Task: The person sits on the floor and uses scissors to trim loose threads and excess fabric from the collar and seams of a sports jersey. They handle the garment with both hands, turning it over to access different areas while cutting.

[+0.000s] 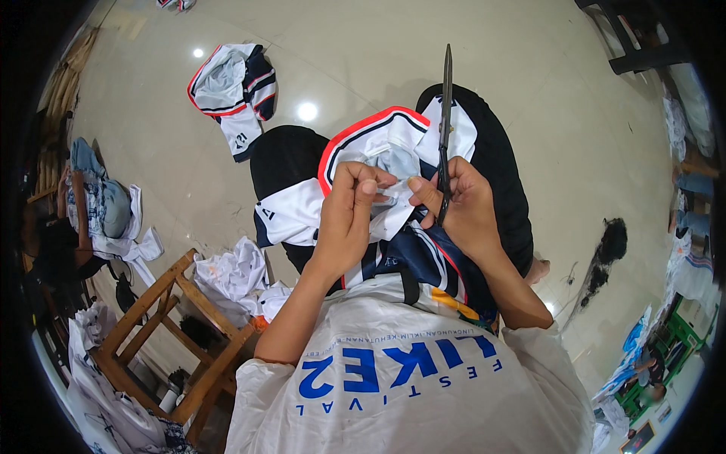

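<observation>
Across my lap lies a white and navy jersey (355, 144) with a red and navy striped edge, its pale inside facing up. My left hand (348, 208) hovers over the middle of it, thumb and forefinger pinched together; whatever sits between them is too small to make out. My right hand (463, 204) is closed around black scissors (445, 125), whose blades point away from me and look closed. The right thumb reaches toward the left fingertips, close to the jersey's pale cloth.
Another striped jersey (234, 83) lies crumpled on the tiled floor ahead to the left. A wooden stool (159, 333) and piled white cloth (234, 276) are at my left. Black scraps (609, 250) lie on the floor at right. A dark stand (643, 53) is far right.
</observation>
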A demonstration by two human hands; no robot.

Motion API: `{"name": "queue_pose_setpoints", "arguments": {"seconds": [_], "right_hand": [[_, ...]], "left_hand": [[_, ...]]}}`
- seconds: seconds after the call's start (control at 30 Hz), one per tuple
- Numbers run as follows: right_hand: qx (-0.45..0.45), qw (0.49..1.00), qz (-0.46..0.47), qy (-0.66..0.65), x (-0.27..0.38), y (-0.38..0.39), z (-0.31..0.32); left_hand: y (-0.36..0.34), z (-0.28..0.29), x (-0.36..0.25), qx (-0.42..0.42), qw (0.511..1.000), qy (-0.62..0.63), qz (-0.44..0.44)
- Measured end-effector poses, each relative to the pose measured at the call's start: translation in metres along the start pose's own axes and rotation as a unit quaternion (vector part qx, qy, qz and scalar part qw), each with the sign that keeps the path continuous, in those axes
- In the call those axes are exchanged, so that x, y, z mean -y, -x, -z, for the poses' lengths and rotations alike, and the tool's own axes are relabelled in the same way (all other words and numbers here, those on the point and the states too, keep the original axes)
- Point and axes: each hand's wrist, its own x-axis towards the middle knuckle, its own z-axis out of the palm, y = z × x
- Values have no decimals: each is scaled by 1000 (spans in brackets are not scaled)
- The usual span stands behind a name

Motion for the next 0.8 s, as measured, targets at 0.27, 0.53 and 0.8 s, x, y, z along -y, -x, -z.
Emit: {"name": "queue_pose_setpoints", "arguments": {"seconds": [0.27, 0.53, 0.8], "right_hand": [[-25, 996, -56, 68, -3, -5, 1], [0, 999, -20, 33, -7, 7, 15], [23, 1000, 4, -16, -7, 18, 21]], "left_hand": [[15, -14, -5, 36, 998, 48, 31], [61, 82, 9, -362, 927, -93, 15], [186, 234, 112, -505, 771, -318, 223]]}}
